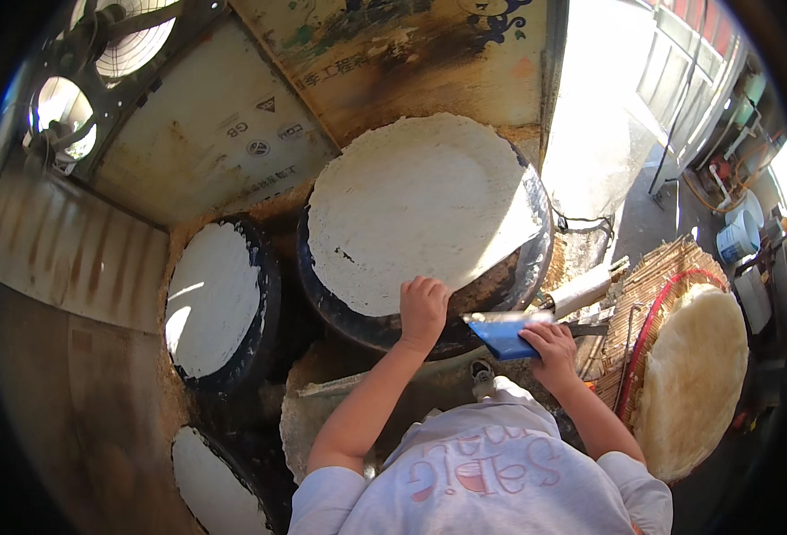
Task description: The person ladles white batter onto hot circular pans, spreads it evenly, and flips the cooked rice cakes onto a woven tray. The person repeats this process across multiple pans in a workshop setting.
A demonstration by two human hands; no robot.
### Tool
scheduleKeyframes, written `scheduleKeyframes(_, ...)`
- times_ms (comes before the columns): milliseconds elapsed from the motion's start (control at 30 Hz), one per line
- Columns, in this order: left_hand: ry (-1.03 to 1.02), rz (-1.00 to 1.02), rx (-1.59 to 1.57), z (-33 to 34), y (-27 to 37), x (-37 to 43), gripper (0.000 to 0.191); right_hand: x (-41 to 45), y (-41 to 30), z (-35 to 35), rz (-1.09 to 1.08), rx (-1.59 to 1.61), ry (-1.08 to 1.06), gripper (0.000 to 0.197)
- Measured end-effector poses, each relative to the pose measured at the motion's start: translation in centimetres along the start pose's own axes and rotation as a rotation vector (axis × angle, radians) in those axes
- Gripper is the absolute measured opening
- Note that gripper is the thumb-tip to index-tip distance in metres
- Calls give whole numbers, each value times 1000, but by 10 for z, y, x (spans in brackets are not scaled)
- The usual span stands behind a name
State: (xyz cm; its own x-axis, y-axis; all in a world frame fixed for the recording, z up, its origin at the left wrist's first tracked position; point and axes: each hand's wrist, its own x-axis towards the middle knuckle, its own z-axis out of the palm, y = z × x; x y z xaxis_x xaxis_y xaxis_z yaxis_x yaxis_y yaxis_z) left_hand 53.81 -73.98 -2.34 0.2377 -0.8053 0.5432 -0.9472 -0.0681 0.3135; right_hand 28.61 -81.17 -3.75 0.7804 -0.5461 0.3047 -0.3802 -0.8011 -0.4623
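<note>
A wide white pancake sheet point(413, 194) covers most of a large round black griddle point(537, 257) in front of me. My left hand point(425, 313) pinches the sheet at its near edge. From there to the right, the edge runs nearly straight and looks raised, with brown griddle surface bare beneath it. My right hand point(552, 351) grips a blue scraper point(503, 336) with a pale, blurred blade edge, just over the griddle's near right rim. The fingertips of my left hand are partly hidden behind its knuckles.
At left are a second griddle point(269, 294) with a white sheet point(213, 301) and another white sheet point(216, 485) below. Finished pancakes point(697, 381) lie on a woven straw mat point(647, 294) at right. A white roller-like cylinder point(577, 292) sits between. Fans point(136, 40) and buckets point(738, 235) stand farther off.
</note>
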Motion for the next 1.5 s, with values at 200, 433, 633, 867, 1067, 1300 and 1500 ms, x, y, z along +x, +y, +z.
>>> scheduleKeyframes(200,152,-132,16,-7,-11,15,12,86,5,55,-333,-123,-11,37)
scheduleKeyframes(433,205,-140,65,-23,-13,42,8,161,-69,151,-242,48,29,31)
scheduleKeyframes(633,97,-44,82,-31,-3,52,13,185,37,117,10,-260,-73,28)
scheduleKeyframes(867,137,-112,103,-43,-15,65,16,222,107,75,-30,-119,-235,49)
scheduleKeyframes(1067,222,-141,106,-61,-29,81,17,238,-43,168,-413,104,-269,31)
scheduleKeyframes(1300,142,-53,119,-60,-13,89,17,226,-76,194,-326,35,-151,34)
scheduleKeyframes(1500,-69,106,119,-57,17,79,15,213,64,125,3,-199,-5,36)
